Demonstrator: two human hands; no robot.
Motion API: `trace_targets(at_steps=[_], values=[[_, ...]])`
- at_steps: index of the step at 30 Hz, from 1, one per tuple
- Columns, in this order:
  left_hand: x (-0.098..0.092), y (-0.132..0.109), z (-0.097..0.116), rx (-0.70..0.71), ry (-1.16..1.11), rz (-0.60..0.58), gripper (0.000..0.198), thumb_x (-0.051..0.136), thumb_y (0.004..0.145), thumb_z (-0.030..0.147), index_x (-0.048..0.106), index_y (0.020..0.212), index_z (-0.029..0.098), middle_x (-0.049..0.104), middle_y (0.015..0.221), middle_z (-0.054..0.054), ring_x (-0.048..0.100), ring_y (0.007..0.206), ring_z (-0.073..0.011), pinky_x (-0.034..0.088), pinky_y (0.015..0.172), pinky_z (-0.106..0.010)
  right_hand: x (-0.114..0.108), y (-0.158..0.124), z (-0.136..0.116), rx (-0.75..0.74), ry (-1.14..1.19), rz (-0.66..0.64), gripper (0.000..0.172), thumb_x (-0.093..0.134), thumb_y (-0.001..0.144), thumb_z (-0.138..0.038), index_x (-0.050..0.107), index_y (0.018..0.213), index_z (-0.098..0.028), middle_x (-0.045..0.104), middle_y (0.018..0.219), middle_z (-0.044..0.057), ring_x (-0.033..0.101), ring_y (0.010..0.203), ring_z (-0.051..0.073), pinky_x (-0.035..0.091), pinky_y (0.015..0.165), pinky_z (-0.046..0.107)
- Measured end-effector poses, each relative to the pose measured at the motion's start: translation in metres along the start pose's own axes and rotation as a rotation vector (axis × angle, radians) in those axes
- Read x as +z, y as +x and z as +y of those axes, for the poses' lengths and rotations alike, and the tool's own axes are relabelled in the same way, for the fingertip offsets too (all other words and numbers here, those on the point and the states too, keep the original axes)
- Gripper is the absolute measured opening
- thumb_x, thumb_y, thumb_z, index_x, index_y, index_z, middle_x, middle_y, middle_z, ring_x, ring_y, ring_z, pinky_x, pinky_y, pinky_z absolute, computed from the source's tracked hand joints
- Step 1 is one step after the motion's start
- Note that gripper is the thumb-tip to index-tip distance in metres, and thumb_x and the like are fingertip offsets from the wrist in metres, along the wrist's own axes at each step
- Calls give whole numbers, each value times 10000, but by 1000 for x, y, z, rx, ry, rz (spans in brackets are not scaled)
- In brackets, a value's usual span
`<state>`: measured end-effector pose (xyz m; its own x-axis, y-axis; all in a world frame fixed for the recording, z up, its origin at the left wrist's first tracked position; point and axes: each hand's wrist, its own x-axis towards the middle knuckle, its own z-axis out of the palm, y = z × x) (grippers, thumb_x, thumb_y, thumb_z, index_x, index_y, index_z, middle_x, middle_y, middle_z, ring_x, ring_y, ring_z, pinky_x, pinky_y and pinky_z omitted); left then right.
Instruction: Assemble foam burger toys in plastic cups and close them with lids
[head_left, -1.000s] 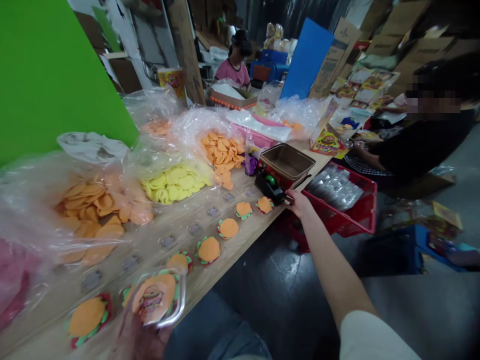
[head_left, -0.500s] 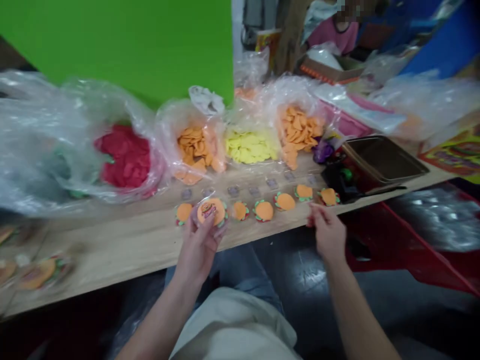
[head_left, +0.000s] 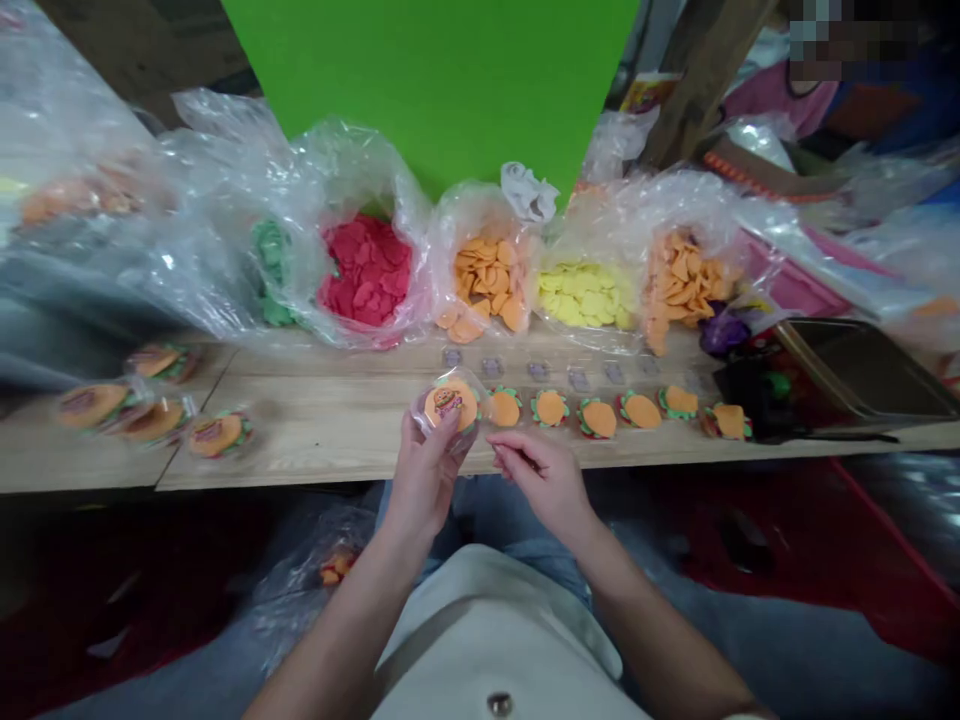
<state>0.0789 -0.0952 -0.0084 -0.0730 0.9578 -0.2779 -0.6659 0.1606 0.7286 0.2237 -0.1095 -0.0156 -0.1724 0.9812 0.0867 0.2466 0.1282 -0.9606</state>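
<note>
My left hand is closed around a round clear plastic case holding a toy burger, its orange bun printed with a burger picture and facing up. To the right of it, my right hand has thumb and fingers pinched together, close to the case but apart from it. Whatever is in that pinch is too small to make out. Just beyond my hands runs a row of open toy burgers with orange tops and green and red edges. Small clear pieces with a greyish mark lie in a line behind them.
Plastic bags of red pieces, orange pieces, yellow pieces and green pieces line the back of the wooden table. Several cased burgers lie left. A dark tray stands right. Another person is behind.
My right hand has come left from the row's right end to beside the case. My left hand still holds the cased burger. The view has swung left, showing more of the table.
</note>
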Motion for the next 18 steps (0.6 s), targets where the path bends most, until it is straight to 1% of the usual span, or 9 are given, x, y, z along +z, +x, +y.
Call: trace_targets(at_steps=[2,3,5,6,7,10,12,14,18], values=[[-5,0,2,22,-20,-2,409,640,734,236,457,1097,280,562,1138,-20,576,982,-152,455,855,-332,8,1,-1,-21,-71,-13,295,474,840,-248,588,1113,-235,608,719,9,545,631,112,442,590,221],[-7,0,3,28,-31,-5,418,640,734,231,455,1105,280,559,1143,-23,571,988,-153,456,854,-333,11,1,-3,-19,-80,-27,370,473,837,-229,519,1205,-239,600,695,-4,535,615,106,431,577,212],[-10,0,4,31,-46,-8,426,638,735,221,455,1115,279,554,1145,-25,567,986,-149,460,843,-325,16,4,-6,-7,-54,-68,535,466,831,-191,329,1345,-242,576,658,-32,516,594,96,417,566,201],[-12,0,5,27,-50,-7,427,636,736,218,456,1118,279,554,1142,-24,567,978,-145,463,837,-320,19,5,-7,-6,-29,-93,591,461,829,-177,250,1377,-243,566,653,-43,512,595,92,417,573,200],[-13,0,5,20,-51,-6,426,636,736,217,457,1118,279,555,1137,-22,568,969,-141,464,834,-316,20,6,-9,-12,-4,-122,621,457,829,-168,204,1390,-245,561,660,-48,512,604,89,421,590,203],[-15,-1,7,7,-53,-8,428,634,737,222,455,1122,277,556,1129,-20,569,958,-138,460,844,-317,24,9,-11,-39,54,-196,627,446,831,-158,187,1393,-251,552,685,-47,515,634,85,437,646,221],[-16,-2,8,5,-50,-9,427,630,741,221,450,1125,275,553,1124,-21,568,950,-137,462,838,-313,26,11,-11,-38,84,-208,619,447,832,-160,196,1390,-250,550,689,-44,517,643,87,441,657,229],[-16,-3,8,5,-42,-9,422,620,750,219,444,1129,277,549,1122,-19,568,942,-134,467,819,-298,28,12,-9,-10,110,-188,621,455,830,-170,195,1389,-248,545,675,-46,514,633,90,443,638,227],[-13,-6,10,10,-25,-20,403,606,757,222,446,1122,279,552,1104,-15,572,919,-130,478,772,-265,33,14,-8,77,176,-103,621,473,831,-221,195,1385,-249,524,624,-52,503,578,94,443,576,221]])
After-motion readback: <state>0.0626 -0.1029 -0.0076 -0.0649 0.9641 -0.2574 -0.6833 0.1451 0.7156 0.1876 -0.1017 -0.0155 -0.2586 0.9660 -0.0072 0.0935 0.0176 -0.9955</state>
